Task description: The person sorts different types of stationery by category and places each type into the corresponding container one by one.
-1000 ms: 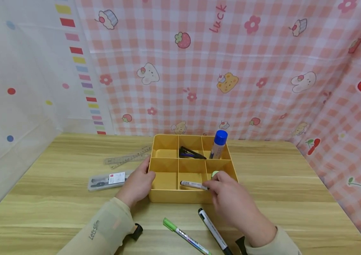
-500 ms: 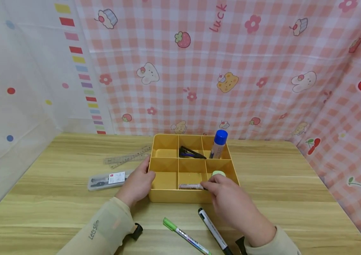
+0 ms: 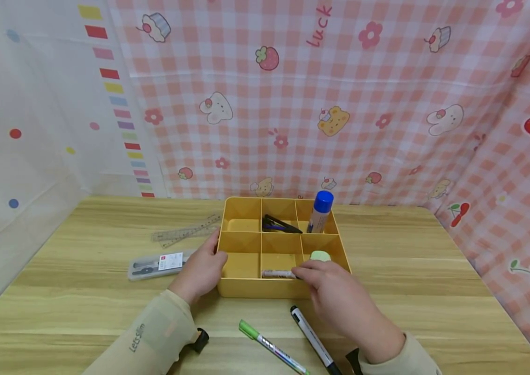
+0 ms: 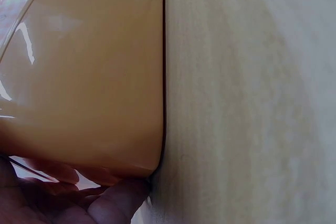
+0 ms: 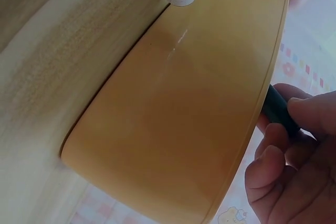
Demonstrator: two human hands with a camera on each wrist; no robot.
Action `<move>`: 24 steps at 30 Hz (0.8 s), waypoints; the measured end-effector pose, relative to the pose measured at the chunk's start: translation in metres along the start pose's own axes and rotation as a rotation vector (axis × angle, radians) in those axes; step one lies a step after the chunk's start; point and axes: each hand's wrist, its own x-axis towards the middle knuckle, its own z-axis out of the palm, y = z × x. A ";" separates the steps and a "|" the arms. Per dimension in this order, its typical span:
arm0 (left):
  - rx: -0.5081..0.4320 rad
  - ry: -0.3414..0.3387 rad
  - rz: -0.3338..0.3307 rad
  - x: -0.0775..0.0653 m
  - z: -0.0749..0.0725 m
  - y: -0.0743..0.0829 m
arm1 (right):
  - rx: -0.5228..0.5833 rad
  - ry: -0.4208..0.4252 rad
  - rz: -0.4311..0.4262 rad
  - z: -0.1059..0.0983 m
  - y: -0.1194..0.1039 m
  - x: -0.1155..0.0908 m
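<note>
A yellow compartment organizer box (image 3: pixel 265 288) stands on the table. My left hand (image 3: pixel 204 271) grips its left side, fingers against the outer wall and thumb at the rim; in the left wrist view the fingers (image 4: pixel 113 203) touch the box's corner. My right hand (image 3: pixel 340 291) reaches over the front wall and pinches the dark end of a white marker (image 3: pixel 276 274) lying along the front middle compartment. That dark green-looking end (image 5: pixel 280 113) shows between thumb and fingers in the right wrist view. A pale green object (image 3: pixel 320 255) sits in the front right compartment, partly hidden.
A glue stick (image 3: pixel 321 211) and a black stapler-like item (image 3: pixel 281 224) occupy back compartments. Left of the box lie clear rulers (image 3: pixel 185 232) and a compass set case (image 3: pixel 157 265). A green-capped pen (image 3: pixel 272 346) and a black-capped marker (image 3: pixel 314 338) lie in front.
The marker has been lowered in the front middle compartment, lying closer along the front wall, and my right hand has shifted slightly left. My left hand stays at the box.
</note>
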 end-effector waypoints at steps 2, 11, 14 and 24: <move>-0.002 0.003 0.000 0.000 0.000 0.000 | 0.006 -0.009 0.006 0.000 0.000 0.000; 0.000 0.007 -0.004 0.000 0.001 0.000 | 0.036 -0.013 0.053 0.002 0.000 0.000; -0.002 0.007 -0.006 0.000 0.001 0.000 | 0.033 -0.013 0.055 0.003 0.001 0.000; 0.007 0.008 -0.007 0.000 0.000 0.000 | 0.027 -0.062 0.056 0.002 0.000 0.000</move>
